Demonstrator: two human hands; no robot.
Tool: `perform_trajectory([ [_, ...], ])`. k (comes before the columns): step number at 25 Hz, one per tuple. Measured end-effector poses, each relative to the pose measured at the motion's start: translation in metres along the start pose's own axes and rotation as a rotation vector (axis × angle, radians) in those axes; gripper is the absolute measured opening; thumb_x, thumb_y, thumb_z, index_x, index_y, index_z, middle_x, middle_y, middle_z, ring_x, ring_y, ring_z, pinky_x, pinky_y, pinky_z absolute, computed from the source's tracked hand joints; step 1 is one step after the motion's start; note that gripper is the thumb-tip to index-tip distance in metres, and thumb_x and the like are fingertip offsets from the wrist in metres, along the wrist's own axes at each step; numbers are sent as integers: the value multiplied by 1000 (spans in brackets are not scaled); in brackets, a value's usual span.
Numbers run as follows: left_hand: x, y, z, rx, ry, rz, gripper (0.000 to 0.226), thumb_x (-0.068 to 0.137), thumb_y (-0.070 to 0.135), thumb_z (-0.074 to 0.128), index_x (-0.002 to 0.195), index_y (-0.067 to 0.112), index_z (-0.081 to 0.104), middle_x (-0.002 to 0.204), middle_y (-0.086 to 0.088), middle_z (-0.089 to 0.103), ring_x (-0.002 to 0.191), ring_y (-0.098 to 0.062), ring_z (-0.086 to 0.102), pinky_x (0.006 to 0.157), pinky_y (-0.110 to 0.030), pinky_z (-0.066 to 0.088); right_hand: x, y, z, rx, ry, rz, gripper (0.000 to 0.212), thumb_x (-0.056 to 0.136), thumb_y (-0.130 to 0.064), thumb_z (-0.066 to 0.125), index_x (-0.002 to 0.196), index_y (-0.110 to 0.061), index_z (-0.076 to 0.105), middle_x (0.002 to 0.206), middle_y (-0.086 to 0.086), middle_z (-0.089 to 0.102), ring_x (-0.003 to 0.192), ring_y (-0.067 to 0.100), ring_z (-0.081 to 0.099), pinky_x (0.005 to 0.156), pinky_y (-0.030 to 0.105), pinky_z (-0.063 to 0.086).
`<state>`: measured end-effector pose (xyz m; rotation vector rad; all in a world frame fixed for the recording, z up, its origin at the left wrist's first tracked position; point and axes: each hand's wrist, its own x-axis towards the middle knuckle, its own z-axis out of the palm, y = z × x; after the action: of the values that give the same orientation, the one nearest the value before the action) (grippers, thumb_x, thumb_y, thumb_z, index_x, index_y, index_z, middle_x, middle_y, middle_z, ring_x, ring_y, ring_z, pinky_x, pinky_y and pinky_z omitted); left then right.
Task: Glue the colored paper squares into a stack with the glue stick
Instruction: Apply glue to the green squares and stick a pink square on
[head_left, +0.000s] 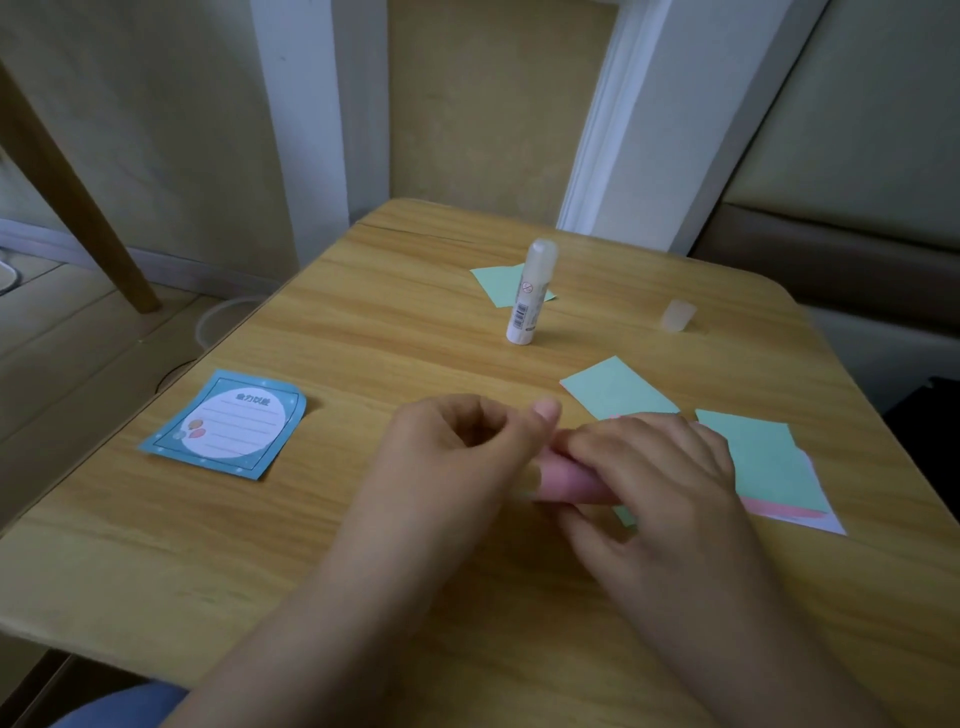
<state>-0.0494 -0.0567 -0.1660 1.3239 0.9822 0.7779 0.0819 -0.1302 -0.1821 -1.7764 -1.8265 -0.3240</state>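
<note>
A white glue stick (529, 297) stands upright and uncapped at the table's middle back; its translucent cap (678, 315) lies to the right. My left hand (457, 452) and my right hand (660, 467) meet over a pink paper square (566, 483), both pinching it just above the table. A small green corner (626, 516) shows beneath my right hand. One green square (615, 387) lies just behind my hands. Another green square (496, 283) lies behind the glue stick. At the right a green square (763, 457) tops a small pile with pink and white edges (789, 514).
A blue notepad card (226, 423) with a white oval lies at the table's left. The wooden table (363, 322) has rounded corners. A wooden leg (67, 182) slants at the far left, and a padded bench (857, 249) stands behind on the right.
</note>
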Motion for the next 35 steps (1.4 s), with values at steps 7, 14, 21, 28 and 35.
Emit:
perform_trajectory([
  [7, 4, -4, 9, -90, -78, 13, 42, 58, 53, 75, 72, 14, 66, 66, -2, 62, 63, -12, 53, 63, -31, 41, -4, 4, -5, -272, 160, -22, 30, 77, -21, 68, 107, -14, 69, 97, 2, 65, 95, 23, 52, 84, 41, 38],
  [14, 14, -2, 8, -150, -31, 146, 18, 84, 16, 70, 67, 17, 74, 63, -7, 70, 59, -14, 62, 59, -25, 50, 6, 2, -11, 318, 121, 379, 71, 66, -60, 61, 132, -45, 41, 124, -24, 46, 116, -4, 45, 96, 14, 36],
  [21, 9, -2, 12, -144, -105, 141, 24, 88, 11, 62, 67, 13, 73, 71, -6, 73, 64, -12, 64, 60, -19, 50, 12, 12, -16, 1041, 47, 742, 32, 64, -39, 63, 81, -14, 75, 73, 7, 73, 64, 11, 62, 57, 21, 49],
  [28, 7, -1, 14, -122, -83, 123, 24, 86, 18, 64, 64, 14, 73, 70, -6, 73, 66, -12, 65, 66, -23, 51, 11, 10, -14, 1028, 108, 759, 25, 63, -38, 65, 75, -18, 75, 70, 8, 73, 63, 14, 62, 59, 26, 50],
  [35, 8, -4, 15, -97, 14, 186, 21, 85, 22, 66, 65, 19, 72, 64, -4, 69, 62, -13, 60, 65, -34, 50, 11, 7, -11, 1008, 134, 750, 23, 65, -36, 65, 74, -18, 74, 70, 7, 73, 62, 14, 63, 58, 24, 51],
])
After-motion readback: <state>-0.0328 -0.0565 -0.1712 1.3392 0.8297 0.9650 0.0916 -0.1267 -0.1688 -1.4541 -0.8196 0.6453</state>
